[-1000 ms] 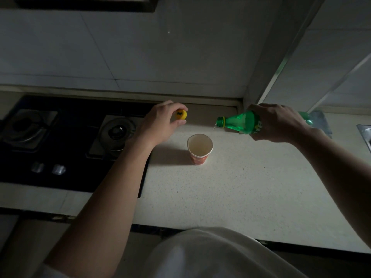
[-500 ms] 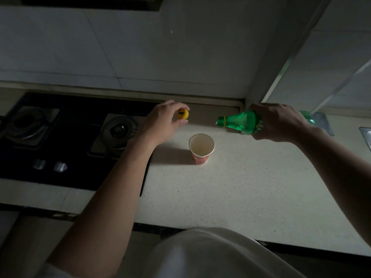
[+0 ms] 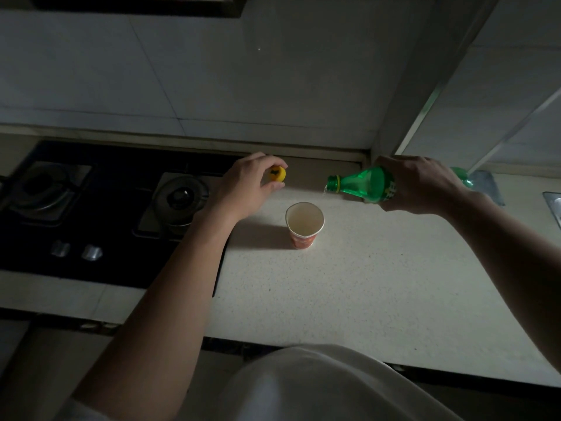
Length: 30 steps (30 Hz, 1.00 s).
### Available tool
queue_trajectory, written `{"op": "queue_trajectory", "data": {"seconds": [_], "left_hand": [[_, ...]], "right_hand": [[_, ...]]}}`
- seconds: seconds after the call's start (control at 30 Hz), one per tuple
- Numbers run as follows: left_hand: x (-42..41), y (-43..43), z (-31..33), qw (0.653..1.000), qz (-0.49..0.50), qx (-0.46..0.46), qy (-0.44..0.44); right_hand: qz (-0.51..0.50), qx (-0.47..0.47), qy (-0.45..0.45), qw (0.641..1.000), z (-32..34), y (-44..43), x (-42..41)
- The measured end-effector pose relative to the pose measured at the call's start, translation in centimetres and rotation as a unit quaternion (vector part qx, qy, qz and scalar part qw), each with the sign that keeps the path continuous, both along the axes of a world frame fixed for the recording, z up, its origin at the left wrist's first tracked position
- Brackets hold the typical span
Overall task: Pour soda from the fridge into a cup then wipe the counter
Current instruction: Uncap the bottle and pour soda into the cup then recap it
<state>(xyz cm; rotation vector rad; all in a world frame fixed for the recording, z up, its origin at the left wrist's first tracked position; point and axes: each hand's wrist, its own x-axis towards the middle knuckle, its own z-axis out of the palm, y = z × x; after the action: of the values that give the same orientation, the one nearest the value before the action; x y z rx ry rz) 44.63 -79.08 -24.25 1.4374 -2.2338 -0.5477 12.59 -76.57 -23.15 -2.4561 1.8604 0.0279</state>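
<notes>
Head view: right hand (image 3: pixel 422 183), fingers wrapped round a green soda bottle (image 3: pixel 361 182) held nearly level above the table (image 3: pixel 364 284), uncapped mouth pointing left, up and to the right of the paper cup (image 3: pixel 304 223), a thin trickle at the lip. Left hand (image 3: pixel 243 189), fingers pinching the yellow bottle cap (image 3: pixel 277 173), by the gas hob (image 3: pixel 106 208). Cup upright on the table between the hands, pale liquid inside.

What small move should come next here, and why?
Probably tip the bottle back upright in the right hand. The cup already holds pale liquid, only a thin dribble hangs at the bottle's mouth, and the left hand pinches the yellow cap close by, ready to go back on.
</notes>
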Motion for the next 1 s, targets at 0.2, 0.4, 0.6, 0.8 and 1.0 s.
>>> {"op": "queue_trajectory", "data": {"seconds": [0.2, 0.4, 0.6, 0.8, 1.0], "left_hand": [[-0.10, 0.04, 0.05, 1.000, 0.000, -0.001, 0.000], [-0.21, 0.01, 0.00, 1.000, 0.001, 0.001, -0.001], [-0.15, -0.13, -0.21, 1.000, 0.002, -0.001, -0.001], [-0.19, -0.13, -0.17, 1.000, 0.002, 0.002, 0.003], [-0.18, -0.18, -0.17, 1.000, 0.000, 0.007, 0.003]], "right_hand": [[0.002, 0.002, 0.004, 1.000, 0.04, 0.06, 0.07], [0.005, 0.000, 0.005, 1.000, 0.24, 0.11, 0.26], [0.006, -0.002, 0.010, 1.000, 0.14, 0.06, 0.21], [0.006, 0.000, 0.003, 1.000, 0.03, 0.01, 0.19], [0.004, 0.000, 0.003, 1.000, 0.09, 0.02, 0.10]]}}
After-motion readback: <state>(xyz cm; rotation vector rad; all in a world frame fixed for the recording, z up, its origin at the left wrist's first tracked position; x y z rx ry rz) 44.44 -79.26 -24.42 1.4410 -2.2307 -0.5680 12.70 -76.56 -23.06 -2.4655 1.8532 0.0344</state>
